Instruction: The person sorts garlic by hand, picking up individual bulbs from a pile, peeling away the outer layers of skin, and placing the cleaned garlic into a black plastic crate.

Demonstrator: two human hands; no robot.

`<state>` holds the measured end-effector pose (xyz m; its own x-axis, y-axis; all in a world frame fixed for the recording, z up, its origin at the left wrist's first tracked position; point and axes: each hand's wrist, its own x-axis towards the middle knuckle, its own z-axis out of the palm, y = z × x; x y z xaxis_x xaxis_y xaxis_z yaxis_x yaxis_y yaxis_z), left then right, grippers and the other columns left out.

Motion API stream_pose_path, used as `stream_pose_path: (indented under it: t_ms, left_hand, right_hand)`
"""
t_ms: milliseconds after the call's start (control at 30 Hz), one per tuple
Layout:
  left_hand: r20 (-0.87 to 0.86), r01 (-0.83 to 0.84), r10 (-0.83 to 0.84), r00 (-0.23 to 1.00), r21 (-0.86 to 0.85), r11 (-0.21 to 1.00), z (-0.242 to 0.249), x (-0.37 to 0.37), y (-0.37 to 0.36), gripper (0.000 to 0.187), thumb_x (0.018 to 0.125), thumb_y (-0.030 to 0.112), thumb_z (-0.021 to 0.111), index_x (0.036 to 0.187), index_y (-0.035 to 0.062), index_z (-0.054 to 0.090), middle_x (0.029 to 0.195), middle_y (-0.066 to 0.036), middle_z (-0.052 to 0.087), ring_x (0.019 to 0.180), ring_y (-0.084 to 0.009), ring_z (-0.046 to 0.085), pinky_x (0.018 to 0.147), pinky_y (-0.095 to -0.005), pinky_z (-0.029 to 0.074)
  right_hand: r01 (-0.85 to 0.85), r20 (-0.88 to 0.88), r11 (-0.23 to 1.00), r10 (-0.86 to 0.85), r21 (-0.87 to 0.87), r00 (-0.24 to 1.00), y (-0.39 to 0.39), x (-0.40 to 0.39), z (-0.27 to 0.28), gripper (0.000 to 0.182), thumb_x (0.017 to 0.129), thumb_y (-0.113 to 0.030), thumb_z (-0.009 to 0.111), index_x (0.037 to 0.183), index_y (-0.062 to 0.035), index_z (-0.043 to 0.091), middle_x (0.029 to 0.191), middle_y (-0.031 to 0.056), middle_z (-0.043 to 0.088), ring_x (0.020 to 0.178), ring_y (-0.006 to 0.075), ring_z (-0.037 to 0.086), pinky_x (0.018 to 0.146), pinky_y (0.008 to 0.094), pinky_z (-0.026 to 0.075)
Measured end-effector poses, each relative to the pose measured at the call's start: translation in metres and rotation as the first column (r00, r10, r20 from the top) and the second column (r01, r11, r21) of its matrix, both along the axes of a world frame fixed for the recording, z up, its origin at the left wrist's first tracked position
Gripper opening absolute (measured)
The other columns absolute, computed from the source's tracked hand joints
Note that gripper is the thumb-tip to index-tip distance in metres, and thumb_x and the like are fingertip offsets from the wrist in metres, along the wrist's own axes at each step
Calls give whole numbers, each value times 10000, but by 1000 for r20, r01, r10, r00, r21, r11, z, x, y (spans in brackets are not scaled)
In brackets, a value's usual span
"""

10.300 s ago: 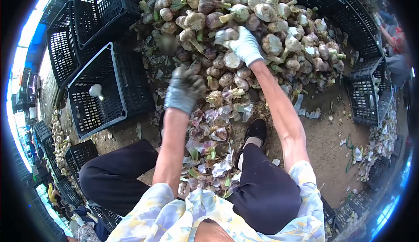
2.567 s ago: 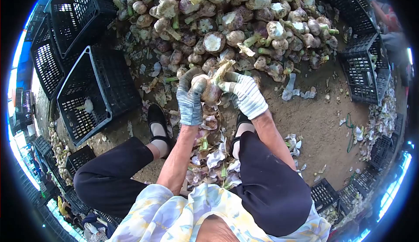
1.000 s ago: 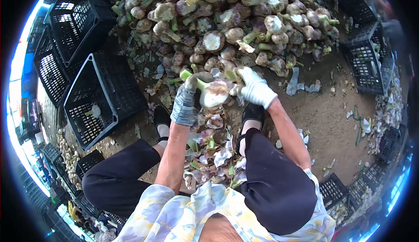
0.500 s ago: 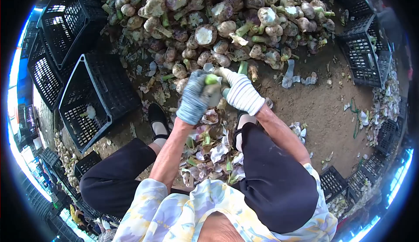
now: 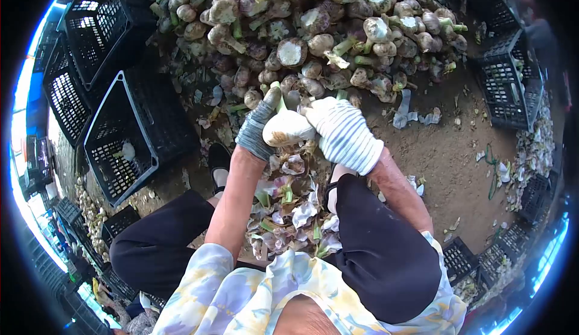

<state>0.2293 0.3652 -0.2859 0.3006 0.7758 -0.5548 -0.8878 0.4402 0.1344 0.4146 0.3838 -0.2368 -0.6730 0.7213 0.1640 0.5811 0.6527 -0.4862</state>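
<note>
While both gloved hands meet, left hand point(image 5: 258, 127) and right hand point(image 5: 344, 133) clasp garlic bulb point(image 5: 286, 128).

Garlic pile point(image 5: 313, 15) top (beyond the upper edge), far crates blurred

You've two gloved hands, left point(image 5: 258, 127) and right point(image 5: 344, 133), on one peeled bulb point(image 5: 287, 128); one white bulb point(image 5: 126, 151) lies in the nearest of three crates point(image 5: 136, 124) at your left; the heap point(image 5: 313, 27) holds too many bulbs to count.
</note>
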Motion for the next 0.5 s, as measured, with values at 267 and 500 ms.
stream_pose_path:
  t_ms: [267,500]
  left_hand:
    - [56,39,-45,997,104,994,-46,-8,-12,310,842,216,565,1082,20,567,1060,-138,608,934,-274,598,862,-436,473]
    - [-302,-296,221,927,-232,927,-58,-23,-9,236,826,202,605,1021,74,569,959,-88,631,854,-236,625,601,-387,539]
  right_hand:
    - [-376,-555,559,-190,-739,810,-14,10,-26,228,741,-31,629,968,-10,635,906,62,645,912,165,573,871,310,414]
    - [-363,-644,541,-537,-758,544,10,33,11,186,816,-87,569,978,-17,629,1021,100,636,926,172,600,805,266,475]
